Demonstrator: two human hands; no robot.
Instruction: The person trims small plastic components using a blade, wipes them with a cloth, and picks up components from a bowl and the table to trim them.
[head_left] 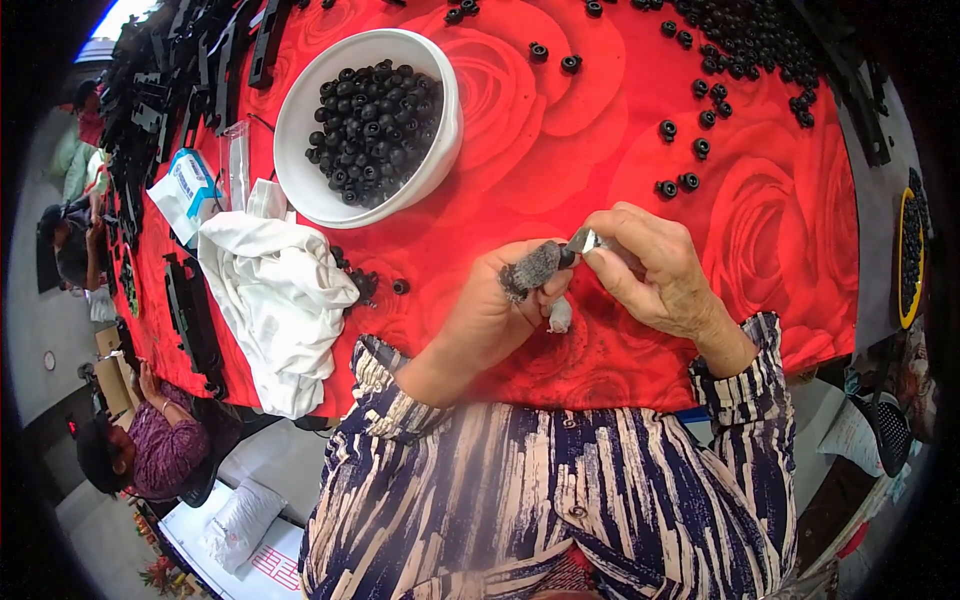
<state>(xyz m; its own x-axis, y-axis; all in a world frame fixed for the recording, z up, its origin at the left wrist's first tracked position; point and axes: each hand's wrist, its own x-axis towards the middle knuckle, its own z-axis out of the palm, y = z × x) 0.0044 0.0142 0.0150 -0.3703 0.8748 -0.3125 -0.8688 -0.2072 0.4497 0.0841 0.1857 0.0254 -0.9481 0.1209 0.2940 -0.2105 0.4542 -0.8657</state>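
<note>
Both hands meet over the red rose-patterned tablecloth (560,130): the left hand (495,310), with grey worn covers on its fingertips (532,268), pinches a small black part (567,256), and the right hand (650,265) is closed around a slim metal tool (585,240) whose tip touches that part. Just left of the hands lies a crumpled white cloth (275,295), with a few loose black pieces beside it. Farther up the table stands a white bowl (300,120) filled with small black ring parts (375,130) — more of them lie scattered toward the upper right (745,45). Long black plastic pieces (190,60) are stacked along the table's left edge.
</note>
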